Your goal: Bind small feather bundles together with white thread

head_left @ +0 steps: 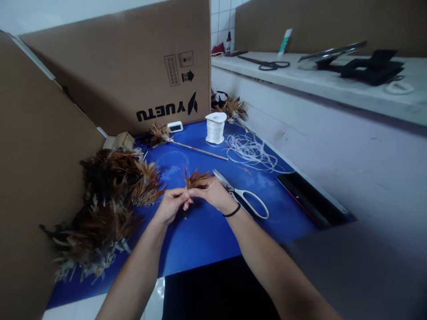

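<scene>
A small bunch of brown feathers (196, 178) is pinched between both hands over the blue table top (207, 231). My left hand (171, 203) is closed with its fingertips on the quill ends. My right hand (215, 193), a black band on its wrist, grips the same bunch from the right. White-handled scissors (245, 195) lie just right of my right hand. A large heap of brown and black feathers (110, 200) lies to the left of my left hand.
Cardboard boxes (133, 66) wall the left and back. A white thread spool (215, 127), loose white strands (253, 153), a thin stick with feathers (187, 144) and a black tablet (310, 198) lie on the table. A raised ledge (333, 84) on the right carries black scissors.
</scene>
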`<state>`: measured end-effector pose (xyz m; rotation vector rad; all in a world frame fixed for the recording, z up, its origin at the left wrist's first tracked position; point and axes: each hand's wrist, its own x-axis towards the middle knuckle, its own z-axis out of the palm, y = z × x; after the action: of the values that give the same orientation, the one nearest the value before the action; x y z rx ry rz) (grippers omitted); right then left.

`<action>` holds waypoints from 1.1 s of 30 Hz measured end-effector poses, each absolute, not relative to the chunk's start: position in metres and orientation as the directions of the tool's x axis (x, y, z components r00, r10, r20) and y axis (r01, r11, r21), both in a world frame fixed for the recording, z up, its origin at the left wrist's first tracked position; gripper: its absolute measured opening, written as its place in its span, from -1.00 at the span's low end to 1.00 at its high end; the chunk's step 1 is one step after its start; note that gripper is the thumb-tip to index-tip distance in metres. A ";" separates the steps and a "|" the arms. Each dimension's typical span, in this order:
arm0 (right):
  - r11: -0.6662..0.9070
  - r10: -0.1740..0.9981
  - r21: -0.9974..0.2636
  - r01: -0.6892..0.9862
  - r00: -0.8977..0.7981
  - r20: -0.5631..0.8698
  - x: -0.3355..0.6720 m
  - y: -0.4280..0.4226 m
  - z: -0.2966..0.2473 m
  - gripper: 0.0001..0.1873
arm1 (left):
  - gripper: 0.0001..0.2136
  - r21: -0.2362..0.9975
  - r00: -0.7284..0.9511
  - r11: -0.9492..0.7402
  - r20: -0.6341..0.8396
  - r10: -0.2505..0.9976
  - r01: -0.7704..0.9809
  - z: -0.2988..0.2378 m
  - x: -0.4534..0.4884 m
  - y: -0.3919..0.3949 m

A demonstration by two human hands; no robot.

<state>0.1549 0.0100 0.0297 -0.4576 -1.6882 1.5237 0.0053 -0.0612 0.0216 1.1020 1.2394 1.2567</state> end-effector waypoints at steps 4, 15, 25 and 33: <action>0.127 0.792 -0.972 -0.200 -0.569 0.221 0.155 0.010 0.031 -0.78 | -0.72 0.997 -0.151 -0.002 -0.011 0.988 -0.081 0.026 0.007 -0.060; 0.566 0.757 -0.758 0.323 -0.567 0.324 0.152 0.003 0.023 -0.89 | -0.76 0.963 -0.475 -0.214 0.112 0.873 -0.166 0.039 -0.022 -0.058; 0.619 0.720 -0.744 0.250 -0.559 0.411 0.196 -0.005 0.057 -0.82 | -0.71 0.980 -0.468 -0.086 -0.008 0.884 -0.179 0.022 -0.008 -0.047; 0.331 0.941 -0.383 0.862 -0.272 0.200 0.294 0.089 0.051 -0.81 | -0.70 0.983 -0.482 -0.065 -0.026 0.876 -0.169 0.015 -0.008 -0.044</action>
<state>0.2940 0.0893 0.0508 -1.5947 -2.2138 0.2782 -0.0078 -0.0443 0.0151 0.8038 1.4091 1.6636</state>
